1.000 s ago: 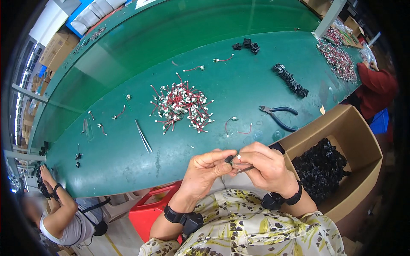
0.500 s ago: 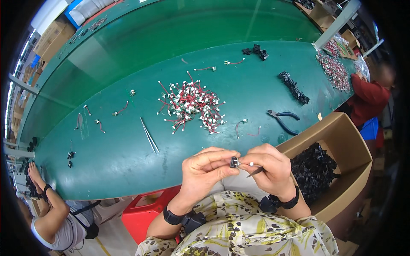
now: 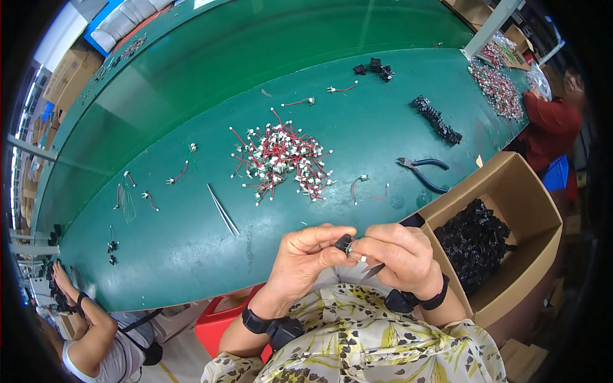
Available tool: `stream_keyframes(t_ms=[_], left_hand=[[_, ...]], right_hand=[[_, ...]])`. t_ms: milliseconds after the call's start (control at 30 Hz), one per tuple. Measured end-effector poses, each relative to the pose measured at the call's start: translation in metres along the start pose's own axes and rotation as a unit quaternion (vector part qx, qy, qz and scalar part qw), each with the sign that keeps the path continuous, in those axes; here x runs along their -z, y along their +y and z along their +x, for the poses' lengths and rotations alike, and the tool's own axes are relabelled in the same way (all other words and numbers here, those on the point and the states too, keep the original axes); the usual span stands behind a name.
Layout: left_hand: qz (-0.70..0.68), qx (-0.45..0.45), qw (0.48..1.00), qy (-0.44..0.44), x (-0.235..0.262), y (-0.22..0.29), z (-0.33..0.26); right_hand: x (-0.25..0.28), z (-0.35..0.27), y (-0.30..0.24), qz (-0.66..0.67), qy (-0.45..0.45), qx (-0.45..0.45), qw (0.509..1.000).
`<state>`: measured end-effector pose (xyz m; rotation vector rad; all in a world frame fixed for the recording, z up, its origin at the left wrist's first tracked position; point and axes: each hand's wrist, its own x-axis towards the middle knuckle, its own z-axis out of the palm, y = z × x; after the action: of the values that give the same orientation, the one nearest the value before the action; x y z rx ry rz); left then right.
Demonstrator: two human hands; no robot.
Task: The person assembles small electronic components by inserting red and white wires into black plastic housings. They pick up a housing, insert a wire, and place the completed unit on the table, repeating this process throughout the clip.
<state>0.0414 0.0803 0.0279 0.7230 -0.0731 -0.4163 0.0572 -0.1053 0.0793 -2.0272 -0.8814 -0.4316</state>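
Observation:
Pinched between the thumb and fingers of my left hand (image 3: pixel 300 258) is a small black plastic housing (image 3: pixel 343 242). My right hand (image 3: pixel 401 255) is closed against it, with a small connector with a white plug (image 3: pixel 363 259) at its fingertips. A thin dark pointed tool (image 3: pixel 374 271) also sticks out from under the right fingers; its kind I cannot make out. The two hands meet above the table's near edge. Beyond them lies a heap of red-wired white connectors (image 3: pixel 281 156).
Tweezers (image 3: pixel 223 210) and blue-handled cutting pliers (image 3: pixel 423 172) lie on the green table (image 3: pixel 172 255). A cardboard box (image 3: pixel 536 262) of black parts stands at my right. A row of black housings (image 3: pixel 437 120) lies farther back. Co-workers sit at both ends; a red stool (image 3: pixel 214 329) is below.
The black housing has tilted in my left fingers, and my right fingers have moved close against it. The pointed tool and white plug have dropped slightly. My view has shifted a little.

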Motion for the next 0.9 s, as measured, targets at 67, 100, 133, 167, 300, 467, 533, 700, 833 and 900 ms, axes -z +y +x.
stream_keyframes(t_ms=[67,100,133,167,300,467,533,700,833,900], left_hand=[[0.064,-0.013,0.998,0.002,0.003,-0.003,0.0],[0.069,-0.008,0.997,0.014,0.001,-0.003,0.0],[0.075,-0.004,0.997,0.026,-0.001,-0.003,0.0],[0.08,0.0,0.996,0.038,-0.003,-0.004,0.0],[-0.039,-0.024,0.999,-0.006,0.004,-0.022,-0.002],[-0.07,0.01,0.995,0.065,-0.014,-0.016,0.002],[-0.032,0.029,0.995,0.087,-0.021,-0.02,0.002],[0.082,0.054,0.989,0.11,-0.034,-0.03,0.005],[0.125,0.076,0.985,0.089,-0.039,-0.031,0.006],[0.152,0.063,0.983,0.076,-0.037,-0.033,0.006]], right_hand=[[0.0,-0.002,0.003,-0.007,-0.016,0.005,1.0],[0.001,-0.003,0.006,-0.005,-0.023,0.006,1.0],[0.001,-0.004,0.009,-0.004,-0.031,0.007,0.999],[0.002,-0.006,0.012,-0.002,-0.039,0.008,0.999],[0.004,-0.008,0.019,0.119,-0.044,-0.055,0.99],[0.019,-0.022,0.019,0.15,0.022,-0.199,0.968],[0.022,-0.025,0.018,0.145,0.039,-0.251,0.956],[0.021,-0.032,0.012,0.126,0.026,-0.272,0.954],[0.028,-0.039,0.014,0.132,0.005,-0.266,0.955],[0.028,-0.041,0.014,0.164,0.006,-0.284,0.945]])
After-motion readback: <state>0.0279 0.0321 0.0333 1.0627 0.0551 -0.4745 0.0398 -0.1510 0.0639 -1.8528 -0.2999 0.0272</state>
